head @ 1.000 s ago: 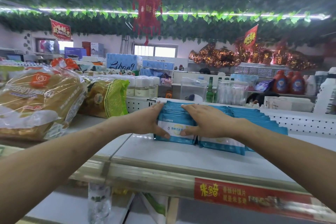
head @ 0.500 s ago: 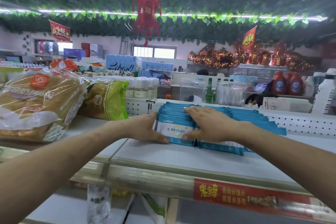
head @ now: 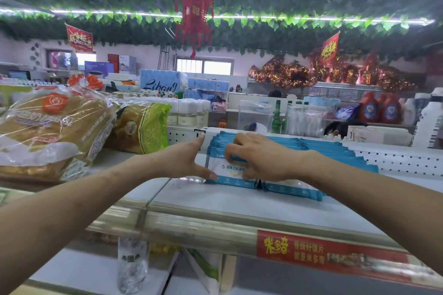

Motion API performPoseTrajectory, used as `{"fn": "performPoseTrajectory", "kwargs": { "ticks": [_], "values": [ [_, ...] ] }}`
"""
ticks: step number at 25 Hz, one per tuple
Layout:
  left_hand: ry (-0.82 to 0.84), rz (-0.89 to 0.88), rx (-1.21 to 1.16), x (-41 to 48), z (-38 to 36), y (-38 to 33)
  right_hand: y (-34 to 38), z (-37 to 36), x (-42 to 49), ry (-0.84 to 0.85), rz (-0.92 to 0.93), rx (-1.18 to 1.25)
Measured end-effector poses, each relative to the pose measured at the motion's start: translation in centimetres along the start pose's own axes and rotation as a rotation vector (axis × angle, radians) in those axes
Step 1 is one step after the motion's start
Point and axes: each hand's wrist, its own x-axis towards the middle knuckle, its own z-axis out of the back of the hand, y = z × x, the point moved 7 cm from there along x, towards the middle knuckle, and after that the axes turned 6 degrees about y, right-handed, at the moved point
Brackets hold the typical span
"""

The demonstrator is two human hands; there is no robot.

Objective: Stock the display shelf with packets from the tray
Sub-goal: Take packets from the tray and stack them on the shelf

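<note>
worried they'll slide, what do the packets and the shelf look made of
Packets: soft plastic film, slightly glossy; the printed wrappers show sheen and flat sealed edges. Shelf: probably painted metal, matte white; it is flat, and its back panel is perforated.

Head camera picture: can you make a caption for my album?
The left hand and right hand steady a row of blue packets on the white shelf, next to bagged bread.
</note>
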Motion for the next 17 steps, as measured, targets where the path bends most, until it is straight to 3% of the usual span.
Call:
{"fn": "performPoseTrajectory", "kwargs": {
  "ticks": [7,12,17],
  "values": [
    [-0.087,-0.089,-0.153,-2.1,2.2,2.1,0.4,0.4,0.8,0.118,0.083,0.27],
    [-0.152,-0.171,-0.251,-3.7,4.6,1.4,-1.0,4.0,-0.4,0.01,0.076,0.593],
    [-0.151,-0.229,-0.227,-3.1,4.3,-1.3,-8.0,5.8,-9.2,0.081,-0.1,0.533]
  ]
}}
